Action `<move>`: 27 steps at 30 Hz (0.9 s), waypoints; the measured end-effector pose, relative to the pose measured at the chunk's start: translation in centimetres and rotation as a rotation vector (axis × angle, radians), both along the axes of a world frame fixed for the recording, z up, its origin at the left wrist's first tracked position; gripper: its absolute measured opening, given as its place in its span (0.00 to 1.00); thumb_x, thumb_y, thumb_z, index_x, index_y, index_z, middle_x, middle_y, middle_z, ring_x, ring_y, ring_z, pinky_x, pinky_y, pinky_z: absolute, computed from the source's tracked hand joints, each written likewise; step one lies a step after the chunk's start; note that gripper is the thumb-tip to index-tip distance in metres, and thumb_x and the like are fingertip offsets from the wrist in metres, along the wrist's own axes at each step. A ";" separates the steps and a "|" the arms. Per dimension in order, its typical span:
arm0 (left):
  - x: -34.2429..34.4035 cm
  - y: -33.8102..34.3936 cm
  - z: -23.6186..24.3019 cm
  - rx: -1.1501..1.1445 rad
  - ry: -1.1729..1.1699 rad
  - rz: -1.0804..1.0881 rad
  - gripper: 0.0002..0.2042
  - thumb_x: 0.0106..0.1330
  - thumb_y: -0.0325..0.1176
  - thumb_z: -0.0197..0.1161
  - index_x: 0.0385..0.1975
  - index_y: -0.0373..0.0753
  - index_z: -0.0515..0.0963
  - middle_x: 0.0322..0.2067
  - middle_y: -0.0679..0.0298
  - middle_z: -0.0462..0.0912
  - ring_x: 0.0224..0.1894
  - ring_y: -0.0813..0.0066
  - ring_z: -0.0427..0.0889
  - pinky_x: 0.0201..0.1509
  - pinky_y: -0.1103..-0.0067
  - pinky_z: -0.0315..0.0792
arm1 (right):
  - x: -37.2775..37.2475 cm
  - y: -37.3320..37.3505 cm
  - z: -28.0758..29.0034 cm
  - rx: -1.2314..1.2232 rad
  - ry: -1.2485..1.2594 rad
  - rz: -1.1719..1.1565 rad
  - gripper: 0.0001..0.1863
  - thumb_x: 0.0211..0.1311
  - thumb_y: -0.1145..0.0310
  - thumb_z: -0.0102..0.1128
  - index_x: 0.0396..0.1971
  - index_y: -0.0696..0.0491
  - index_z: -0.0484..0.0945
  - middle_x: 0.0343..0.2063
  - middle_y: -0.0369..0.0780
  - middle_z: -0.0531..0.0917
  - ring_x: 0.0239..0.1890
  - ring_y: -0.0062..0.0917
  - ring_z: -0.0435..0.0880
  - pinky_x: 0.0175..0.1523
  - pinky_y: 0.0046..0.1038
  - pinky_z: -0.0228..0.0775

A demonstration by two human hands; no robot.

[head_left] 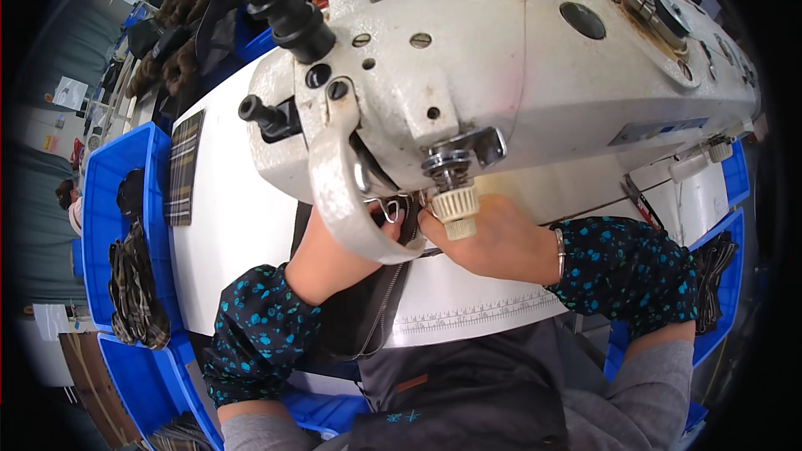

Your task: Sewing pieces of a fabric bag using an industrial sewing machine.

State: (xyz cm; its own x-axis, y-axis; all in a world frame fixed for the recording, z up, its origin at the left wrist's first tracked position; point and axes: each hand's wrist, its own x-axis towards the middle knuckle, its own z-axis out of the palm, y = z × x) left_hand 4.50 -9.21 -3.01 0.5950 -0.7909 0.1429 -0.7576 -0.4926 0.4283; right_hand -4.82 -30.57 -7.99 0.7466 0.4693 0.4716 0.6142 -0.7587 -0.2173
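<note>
A white sewing machine (393,117) stands over the work, and its curved guard covers part of my fingers. Under its needle area lies a dark cloth piece with a zipper (347,317), hanging over the table's front edge towards my lap. My left hand (338,246) is on that piece left of the needle, fingers bent together at its edge. From the right, my right hand (497,238) reaches in with fingers curled, thumb and index fingertips at the zipper side. The machine's cream tension knob (455,205) hides some of those fingers.
A folded plaid cloth (184,167) lies on the white table's left edge. Beside it, a blue bin (154,142) holds plaid and dark pieces. Tweezers (642,200) lie at right. Dark strips (714,276) fill another bin. A printed ruler (476,313) runs along the front edge.
</note>
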 end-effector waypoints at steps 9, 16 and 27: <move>0.0 0.1 0.8 0.010 0.264 -0.007 0.16 0.58 0.36 0.76 0.38 0.34 0.78 0.29 0.58 0.80 0.31 0.63 0.81 0.35 0.72 0.75 | 0.2 -0.4 -0.6 0.005 0.001 0.014 0.08 0.53 0.67 0.64 0.31 0.55 0.82 0.24 0.40 0.76 0.23 0.32 0.82 0.26 0.35 0.72; -1.2 0.0 -0.7 -0.036 0.068 0.040 0.09 0.55 0.32 0.71 0.28 0.36 0.77 0.26 0.55 0.80 0.30 0.54 0.81 0.36 0.69 0.76 | 0.5 -0.1 -2.2 -0.027 -0.067 -0.013 0.14 0.54 0.71 0.62 0.42 0.56 0.82 0.20 0.39 0.76 0.22 0.32 0.81 0.25 0.35 0.71; -0.9 3.2 -2.5 -0.292 -0.295 0.377 0.17 0.52 0.23 0.66 0.44 0.37 0.82 0.48 0.57 0.82 0.53 0.53 0.78 0.55 0.64 0.70 | -0.3 -0.3 0.0 -0.114 -0.040 0.084 0.20 0.56 0.71 0.59 0.50 0.58 0.80 0.16 0.37 0.74 0.18 0.28 0.78 0.23 0.32 0.68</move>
